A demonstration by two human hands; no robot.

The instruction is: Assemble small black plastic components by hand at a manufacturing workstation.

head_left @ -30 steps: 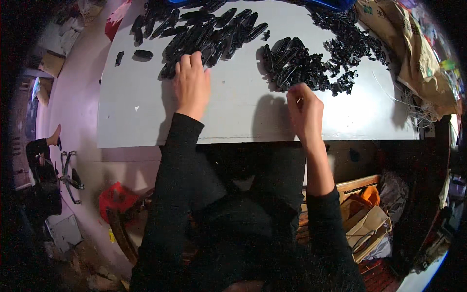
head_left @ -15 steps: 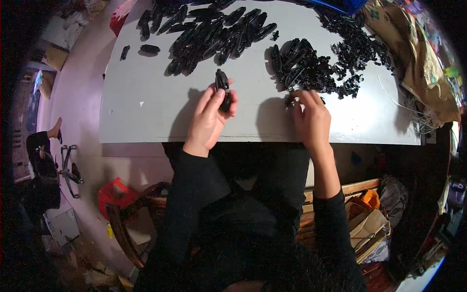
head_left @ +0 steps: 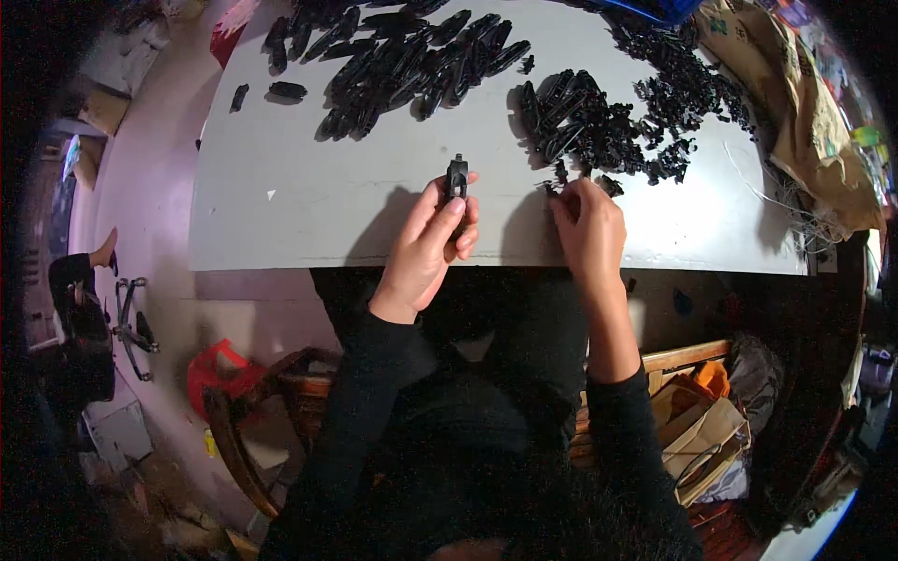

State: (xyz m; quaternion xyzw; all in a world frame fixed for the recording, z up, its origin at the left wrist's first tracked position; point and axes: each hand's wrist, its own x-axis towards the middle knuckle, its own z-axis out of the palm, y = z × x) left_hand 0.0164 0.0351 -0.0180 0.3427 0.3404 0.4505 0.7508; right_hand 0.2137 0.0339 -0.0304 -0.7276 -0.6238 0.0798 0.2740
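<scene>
My left hand (head_left: 428, 248) grips a long, narrow black plastic part (head_left: 457, 178), held pointing away from me above the white table (head_left: 290, 220). The part has a narrow tip and a light gap near its middle. My right hand (head_left: 592, 229) is closed in a pinch at the near edge of a mixed heap (head_left: 585, 122) of small black plastic pieces and longer black parts. Its fingertips are beside a few small loose pieces (head_left: 561, 172); what they hold, if anything, is hidden.
A large pile of long black parts (head_left: 412, 75) lies at the far left, with two stray ones beside it. More small black pieces (head_left: 697, 89) spread at the far right, near a brown sack (head_left: 786, 103) and a blue container (head_left: 655, 9). A wooden chair (head_left: 234, 439) stands below the table's edge.
My left hand has moved right and slightly nearer, and the long black part is turned to show its gap. My right hand has shifted slightly left, its fingers drawn together.
</scene>
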